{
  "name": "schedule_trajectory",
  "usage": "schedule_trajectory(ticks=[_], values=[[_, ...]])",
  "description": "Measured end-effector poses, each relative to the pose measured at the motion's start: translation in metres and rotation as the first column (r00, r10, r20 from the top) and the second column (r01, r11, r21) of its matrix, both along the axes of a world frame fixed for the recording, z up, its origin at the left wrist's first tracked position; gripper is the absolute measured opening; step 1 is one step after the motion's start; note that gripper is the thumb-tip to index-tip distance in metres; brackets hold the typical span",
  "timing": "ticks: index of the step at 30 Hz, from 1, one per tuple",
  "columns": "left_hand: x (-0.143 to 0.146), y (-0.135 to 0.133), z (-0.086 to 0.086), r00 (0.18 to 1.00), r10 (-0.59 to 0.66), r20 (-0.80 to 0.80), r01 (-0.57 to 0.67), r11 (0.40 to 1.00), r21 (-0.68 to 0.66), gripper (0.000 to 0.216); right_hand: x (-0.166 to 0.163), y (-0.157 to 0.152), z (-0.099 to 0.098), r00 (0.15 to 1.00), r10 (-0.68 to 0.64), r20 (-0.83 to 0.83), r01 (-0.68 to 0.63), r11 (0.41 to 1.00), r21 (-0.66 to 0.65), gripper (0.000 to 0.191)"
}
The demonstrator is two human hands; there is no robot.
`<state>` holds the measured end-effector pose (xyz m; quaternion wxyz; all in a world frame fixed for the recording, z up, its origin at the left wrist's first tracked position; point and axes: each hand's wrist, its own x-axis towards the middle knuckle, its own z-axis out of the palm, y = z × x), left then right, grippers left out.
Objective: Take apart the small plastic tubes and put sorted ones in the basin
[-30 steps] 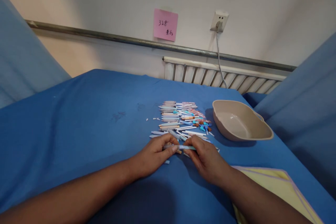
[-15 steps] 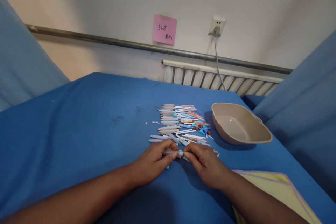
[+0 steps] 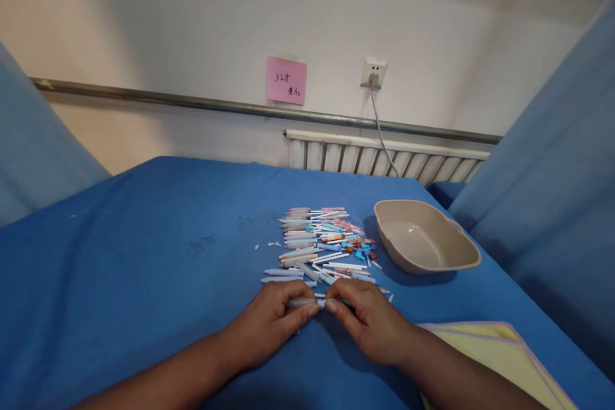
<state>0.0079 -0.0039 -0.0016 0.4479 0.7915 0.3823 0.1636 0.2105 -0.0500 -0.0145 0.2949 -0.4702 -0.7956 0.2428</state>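
One pen: between your left hand and right hand, both pinching it.
Right hand: nearer your left than a second ago — both sides seem steadied.
Loose pens: just beyond your hands.

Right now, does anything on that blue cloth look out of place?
Yes: dark smudges on the blue cloth, left of the pen parts, break its plain colour. A few small white bits lie apart from the main pile, looking stray.
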Motion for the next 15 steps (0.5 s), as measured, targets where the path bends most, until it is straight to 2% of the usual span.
schedule_trajectory(ticks=[5,11,15], values=[[-0.005,0.008,0.004,0.998,0.063,-0.001,-0.063,0.998,0.006,0.031,0.014,0.009,-0.005,0.995,-0.095,0.026,0.095,0.995,0.033,0.012],[-0.006,0.013,0.004,0.992,0.126,0.031,-0.124,0.991,-0.045,0.031,0.038,0.034,-0.023,0.96,-0.279,0.027,0.273,0.952,0.137,0.009],[-0.005,0.014,0.0,0.984,0.165,0.07,-0.158,0.982,-0.1,0.028,0.045,0.045,-0.029,0.956,-0.285,0.064,0.268,0.944,0.192,0.011]])
